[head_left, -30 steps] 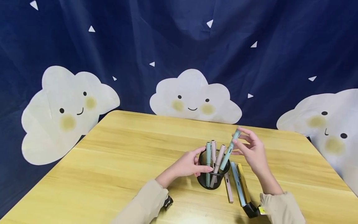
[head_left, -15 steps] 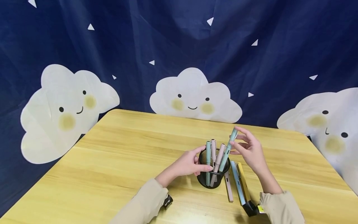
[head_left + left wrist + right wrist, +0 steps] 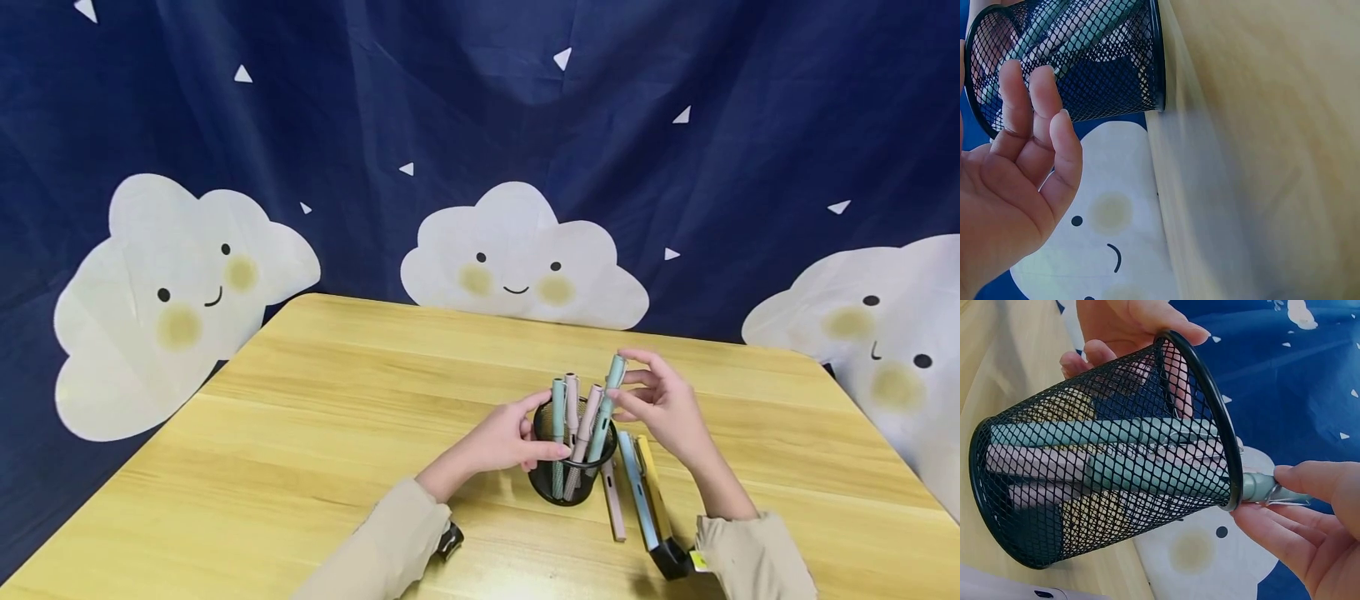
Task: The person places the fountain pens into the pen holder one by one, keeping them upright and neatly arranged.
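The left hand (image 3: 504, 440) holds the rim of the black mesh cup (image 3: 568, 475), which stands on the table (image 3: 300, 433) with three pens already inside it. The right hand (image 3: 663, 408) pinches the top of a green pen (image 3: 606, 412) whose lower part is inside the cup, leaning against its right side. Just right of the cup, a pink pen (image 3: 612, 508), a blue pen (image 3: 636, 492) and a yellow pen (image 3: 654, 487) lie side by side on the table.

Black wire-mesh cup (image 3: 572, 483), wood-grain table (image 3: 300, 433)
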`<move>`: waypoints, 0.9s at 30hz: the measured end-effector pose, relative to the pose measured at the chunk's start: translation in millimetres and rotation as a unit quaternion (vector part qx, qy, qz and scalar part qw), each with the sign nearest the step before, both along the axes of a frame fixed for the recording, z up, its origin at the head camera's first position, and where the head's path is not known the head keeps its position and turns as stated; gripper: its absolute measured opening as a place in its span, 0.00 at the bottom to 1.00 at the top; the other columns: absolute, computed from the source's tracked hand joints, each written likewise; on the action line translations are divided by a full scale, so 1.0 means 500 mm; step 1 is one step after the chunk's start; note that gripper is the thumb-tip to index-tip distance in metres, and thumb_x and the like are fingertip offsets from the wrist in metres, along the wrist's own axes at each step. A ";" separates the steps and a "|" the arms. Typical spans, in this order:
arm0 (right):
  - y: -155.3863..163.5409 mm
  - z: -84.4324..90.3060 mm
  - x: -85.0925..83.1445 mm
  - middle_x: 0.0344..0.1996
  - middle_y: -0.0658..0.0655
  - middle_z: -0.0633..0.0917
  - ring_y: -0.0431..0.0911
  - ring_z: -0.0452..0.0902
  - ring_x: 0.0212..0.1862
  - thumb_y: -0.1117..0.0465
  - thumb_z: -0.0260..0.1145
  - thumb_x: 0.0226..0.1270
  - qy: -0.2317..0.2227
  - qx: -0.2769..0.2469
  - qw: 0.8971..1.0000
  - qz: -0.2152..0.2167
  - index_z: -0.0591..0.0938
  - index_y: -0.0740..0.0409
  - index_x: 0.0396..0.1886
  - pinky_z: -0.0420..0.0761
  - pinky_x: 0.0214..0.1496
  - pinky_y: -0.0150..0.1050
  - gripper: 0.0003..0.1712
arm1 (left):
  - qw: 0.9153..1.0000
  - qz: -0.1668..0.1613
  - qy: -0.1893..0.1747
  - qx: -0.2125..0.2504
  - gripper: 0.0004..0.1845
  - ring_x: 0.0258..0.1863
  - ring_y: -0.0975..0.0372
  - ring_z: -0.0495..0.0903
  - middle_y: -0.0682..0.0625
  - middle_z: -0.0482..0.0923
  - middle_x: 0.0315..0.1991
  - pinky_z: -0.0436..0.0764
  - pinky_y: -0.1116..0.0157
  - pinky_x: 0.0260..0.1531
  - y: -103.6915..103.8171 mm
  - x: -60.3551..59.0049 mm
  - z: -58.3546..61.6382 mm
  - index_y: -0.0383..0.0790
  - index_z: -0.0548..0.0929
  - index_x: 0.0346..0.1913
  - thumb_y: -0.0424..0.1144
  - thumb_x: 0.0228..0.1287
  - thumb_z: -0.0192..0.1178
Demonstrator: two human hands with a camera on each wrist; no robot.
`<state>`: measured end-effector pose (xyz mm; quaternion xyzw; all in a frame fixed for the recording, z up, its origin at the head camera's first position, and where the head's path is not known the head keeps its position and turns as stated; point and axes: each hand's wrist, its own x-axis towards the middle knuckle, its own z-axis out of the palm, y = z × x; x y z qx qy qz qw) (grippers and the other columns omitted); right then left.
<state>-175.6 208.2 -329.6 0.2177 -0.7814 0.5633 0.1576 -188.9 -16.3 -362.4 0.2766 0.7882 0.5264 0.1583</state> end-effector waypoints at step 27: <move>-0.009 -0.007 0.003 0.25 0.60 0.83 0.40 0.79 0.24 0.74 0.66 0.51 0.035 0.093 0.995 -0.028 0.79 0.66 0.30 0.79 0.24 0.34 0.06 | 1.000 0.000 -0.009 0.013 0.45 0.17 0.48 0.78 0.46 0.74 0.13 0.71 0.69 0.14 0.000 0.003 -0.003 0.33 0.53 0.67 0.44 0.51 0.66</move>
